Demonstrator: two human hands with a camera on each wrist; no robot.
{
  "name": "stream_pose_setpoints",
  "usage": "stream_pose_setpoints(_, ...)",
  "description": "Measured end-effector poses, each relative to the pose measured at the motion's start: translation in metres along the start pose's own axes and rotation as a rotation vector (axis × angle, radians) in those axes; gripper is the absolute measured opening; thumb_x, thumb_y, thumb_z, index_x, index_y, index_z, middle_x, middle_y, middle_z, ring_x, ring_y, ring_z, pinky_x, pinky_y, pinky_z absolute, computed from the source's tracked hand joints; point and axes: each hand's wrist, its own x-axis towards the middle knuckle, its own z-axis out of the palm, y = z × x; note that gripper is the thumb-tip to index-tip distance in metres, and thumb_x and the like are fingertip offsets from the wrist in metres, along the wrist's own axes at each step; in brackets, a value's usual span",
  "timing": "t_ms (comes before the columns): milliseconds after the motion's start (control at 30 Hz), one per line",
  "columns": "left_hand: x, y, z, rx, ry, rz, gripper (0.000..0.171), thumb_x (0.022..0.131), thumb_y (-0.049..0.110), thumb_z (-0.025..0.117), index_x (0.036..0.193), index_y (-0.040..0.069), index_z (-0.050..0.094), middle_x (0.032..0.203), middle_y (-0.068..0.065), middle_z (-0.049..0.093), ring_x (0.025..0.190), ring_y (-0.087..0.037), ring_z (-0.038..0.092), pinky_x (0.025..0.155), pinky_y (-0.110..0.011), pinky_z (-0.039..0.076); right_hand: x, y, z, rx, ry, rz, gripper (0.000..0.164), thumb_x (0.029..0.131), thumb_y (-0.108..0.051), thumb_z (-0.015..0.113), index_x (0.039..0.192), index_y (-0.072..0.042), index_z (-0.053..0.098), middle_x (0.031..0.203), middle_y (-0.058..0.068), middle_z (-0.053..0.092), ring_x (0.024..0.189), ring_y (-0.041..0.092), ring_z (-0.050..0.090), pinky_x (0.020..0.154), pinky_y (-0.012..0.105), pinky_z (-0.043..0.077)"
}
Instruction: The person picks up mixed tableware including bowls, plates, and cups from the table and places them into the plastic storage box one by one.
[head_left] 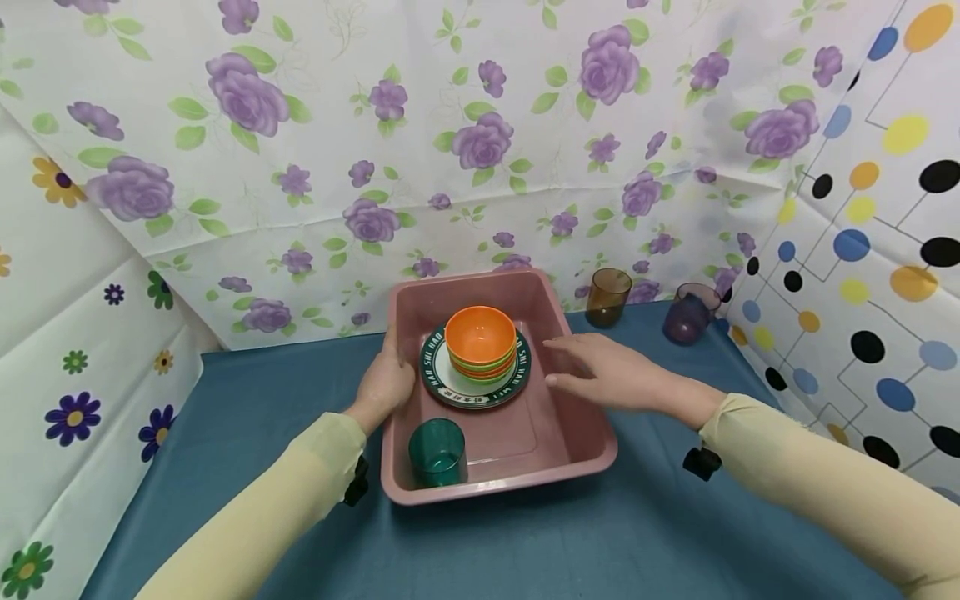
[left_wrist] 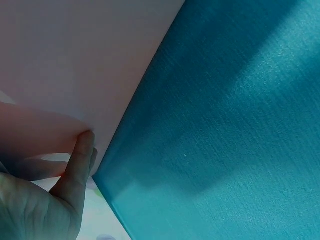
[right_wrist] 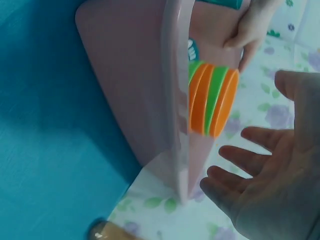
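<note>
A pink plastic basin (head_left: 502, 482) stands on the blue-covered table. In it, a stack of orange and green bowls (head_left: 481, 337) sits on a dark-green-rimmed plate (head_left: 474, 398) with white lettering. A teal see-through cup (head_left: 438, 452) stands in the basin's front left corner. My left hand (head_left: 386, 383) grips the basin's left rim, thumb inside; the left wrist view has its fingers (left_wrist: 82, 157) against the basin's outer wall. Above the right rim, my right hand (head_left: 618, 371) holds nothing. In the right wrist view its fingers (right_wrist: 245, 159) are spread and apart from the bowls.
An amber see-through cup (head_left: 608, 297) stands behind the basin on the right. Further right is a purple see-through cup (head_left: 686, 322), near the corner of the walls. Flowered sheeting (head_left: 420, 217) hangs along the back, and dotted sheeting (head_left: 855, 275) lines the right side.
</note>
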Motion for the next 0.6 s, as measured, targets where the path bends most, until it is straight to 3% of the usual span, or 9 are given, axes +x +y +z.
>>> stream_pose_setpoints(300, -0.002, 0.0, -0.001, 0.0, -0.002, -0.006, 0.08, 0.106, 0.011, 0.038, 0.164, 0.029, -0.014, 0.15, -0.025, 0.048, 0.109, -0.04, 0.067, 0.092, -0.055, 0.054, 0.001, 0.052, -0.003, 0.136, 0.061, 0.212, 0.076, 0.102, -0.056, 0.054, 0.158, -0.007, 0.037, 0.158, 0.022, 0.039, 0.142, 0.045, 0.039, 0.108, 0.065, 0.037)
stream_pose_setpoints(600, -0.002, 0.0, -0.001, -0.012, -0.005, 0.001, 0.079, 0.106, 0.012, 0.036, 0.163, 0.03, -0.015, 0.153, -0.024, 0.044, 0.113, -0.04, 0.066, 0.093, -0.056, 0.054, 0.01, 0.106, 0.004, 0.241, 0.096, 0.4, 0.1, 0.097, -0.066, 0.053, 0.161, 0.002, 0.019, 0.158, 0.033, 0.03, 0.142, 0.05, 0.035, 0.107, 0.064, 0.039)
